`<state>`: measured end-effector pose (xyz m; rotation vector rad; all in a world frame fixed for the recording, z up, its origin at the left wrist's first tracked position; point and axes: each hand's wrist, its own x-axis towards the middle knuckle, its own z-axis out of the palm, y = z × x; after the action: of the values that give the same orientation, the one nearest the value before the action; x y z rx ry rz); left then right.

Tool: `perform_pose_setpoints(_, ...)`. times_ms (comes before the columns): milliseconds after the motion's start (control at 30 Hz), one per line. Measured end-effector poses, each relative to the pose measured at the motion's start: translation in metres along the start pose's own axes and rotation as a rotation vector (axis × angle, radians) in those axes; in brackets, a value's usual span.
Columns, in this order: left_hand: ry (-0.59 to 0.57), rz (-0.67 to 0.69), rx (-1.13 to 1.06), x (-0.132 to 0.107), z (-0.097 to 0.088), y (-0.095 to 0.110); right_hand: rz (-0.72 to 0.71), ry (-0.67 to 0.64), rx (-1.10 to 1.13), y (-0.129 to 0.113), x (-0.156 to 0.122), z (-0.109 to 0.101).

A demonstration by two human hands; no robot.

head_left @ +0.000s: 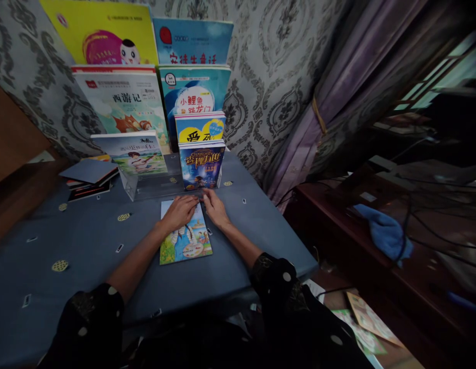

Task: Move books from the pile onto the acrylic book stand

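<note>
A thin picture book with a painted cover of blue, yellow and green lies flat on the table. Across its upper part rests my left hand, palm down, its fingers stretched toward the right. My right hand is beside the book's upper right corner, with fingers extended forward and fingertips close to those of the left. Whether it touches the book's edge I cannot tell. Just beyond both hands stands a dark blue book in the front of a clear stepped display rack.
Several upright books fill the rack, including a yellow one and a grey-white one. A stack of books lies to the left. Right of the table are a purple curtain, a blue cloth and loose cables.
</note>
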<state>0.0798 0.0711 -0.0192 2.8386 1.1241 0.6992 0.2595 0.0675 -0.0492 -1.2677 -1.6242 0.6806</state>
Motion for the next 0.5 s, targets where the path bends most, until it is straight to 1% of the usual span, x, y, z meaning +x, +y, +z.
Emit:
perform_pose_setpoints(267, -0.023, 0.015, -0.014, 0.0008, -0.0048, 0.0023, -0.026, -0.010, 0.007, -0.0047, 0.0009, -0.0011)
perform_pose_setpoints(500, -0.019, 0.008, -0.002, -0.0005, -0.0039, 0.0035, -0.039, -0.022, 0.047, 0.0013, 0.0029, -0.0001)
